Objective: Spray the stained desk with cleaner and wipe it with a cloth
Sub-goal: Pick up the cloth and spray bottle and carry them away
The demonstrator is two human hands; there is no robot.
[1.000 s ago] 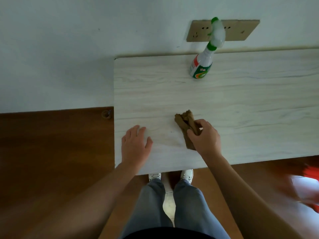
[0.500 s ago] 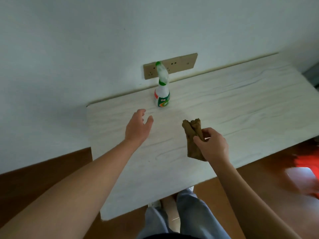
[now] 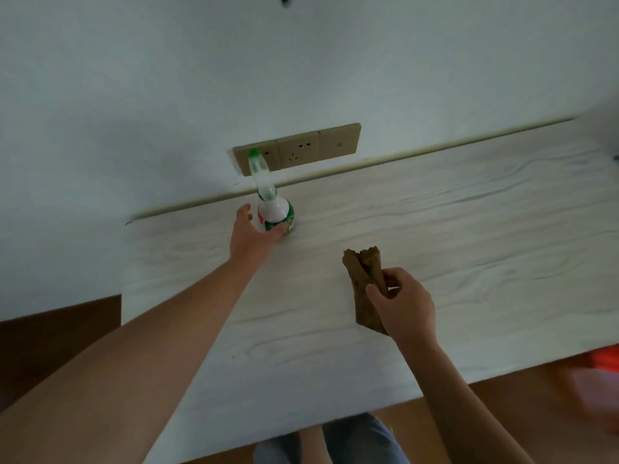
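A white spray bottle (image 3: 275, 212) with a green collar and a green-and-red label stands upright at the back of the pale wood-grain desk (image 3: 485, 242), close to the wall. My left hand (image 3: 249, 244) reaches across the desk. Its fingers and thumb wrap the bottle's lower body from the left and the front. Nearer to me, my right hand (image 3: 405, 306) holds a crumpled brown cloth (image 3: 363, 279) just above the middle of the desk, with the cloth's upper end sticking out past my fingers.
A tan outlet panel (image 3: 301, 149) is set in the white wall right behind the bottle. Brown wooden floor (image 3: 50, 346) lies left of the desk and below it. Something red (image 3: 606, 361) shows at the right edge, under the desk's front.
My left hand has left the desk's front edge and travelled back to the bottle, and now closes around it. The cloth has been lifted off the desk in my right hand. The view tilted up.
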